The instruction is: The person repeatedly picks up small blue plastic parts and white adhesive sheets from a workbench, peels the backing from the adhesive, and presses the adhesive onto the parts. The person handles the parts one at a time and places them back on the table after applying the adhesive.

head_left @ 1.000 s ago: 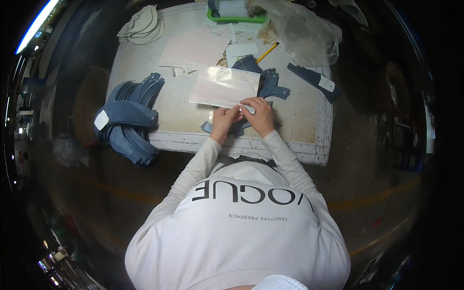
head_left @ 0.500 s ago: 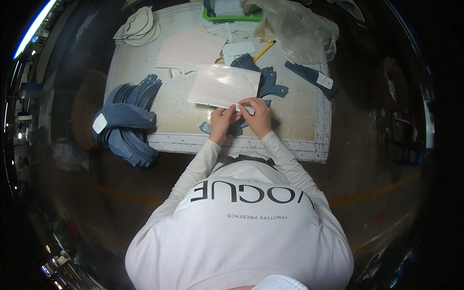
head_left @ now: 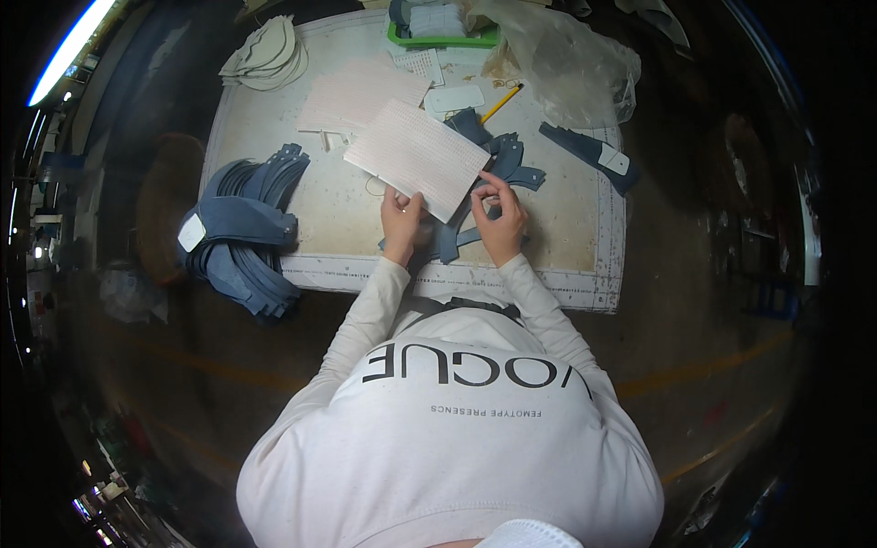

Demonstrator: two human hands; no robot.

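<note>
My left hand (head_left: 401, 224) grips the lower edge of a white sheet (head_left: 416, 151) covered with rows of small pinkish print, like a label sheet. The sheet is tilted, one corner toward me. Beside its right edge is my right hand (head_left: 501, 217), index finger and thumb curved with a gap between the tips. The index fingertip appears to touch the sheet's edge; whether a small label sticks to it, I cannot tell. Blue cut fabric pieces (head_left: 448, 245) lie under and between my hands, and more blue pieces (head_left: 519, 169) fan out just beyond the right hand.
At left, a thick stack of blue fabric pieces (head_left: 239, 219) hangs over the edge of the table (head_left: 566, 233). Similar printed sheets (head_left: 352, 91), a yellow pencil-like stick (head_left: 502, 102), a green tray (head_left: 438, 41), a clear plastic bag (head_left: 571, 68) and white pieces (head_left: 267, 57) lie farther back.
The sheet has turned clockwise and lies more toward me. My hands have parted: the left has slid to the lower left edge, the right has moved slightly right, away from the left.
</note>
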